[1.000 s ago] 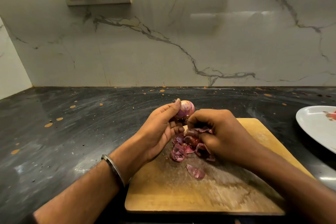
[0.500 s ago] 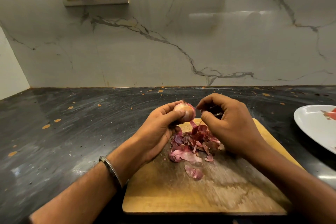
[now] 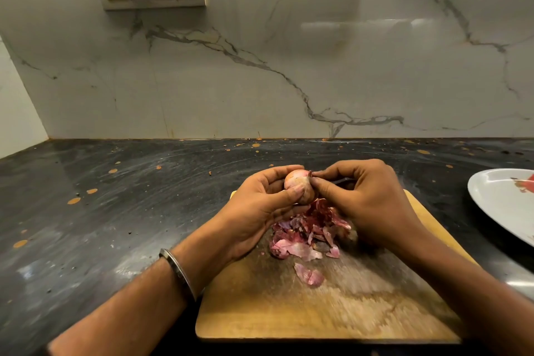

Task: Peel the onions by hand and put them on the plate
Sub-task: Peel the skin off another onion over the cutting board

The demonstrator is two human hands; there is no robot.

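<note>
Above the board (image 3: 332, 315), the left hand (image 3: 260, 211) cups the onion (image 3: 299, 186), thumb across its front, while the right hand (image 3: 367, 202) pinches skin at its top. Peels (image 3: 306, 237) lie heaped beneath them. At far right sits the plate (image 3: 500, 205)

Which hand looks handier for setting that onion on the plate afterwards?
Probably the right hand: the white plate lies on its side. But the left hand now cradles the small reddish onion, so a handover is needed.
</note>
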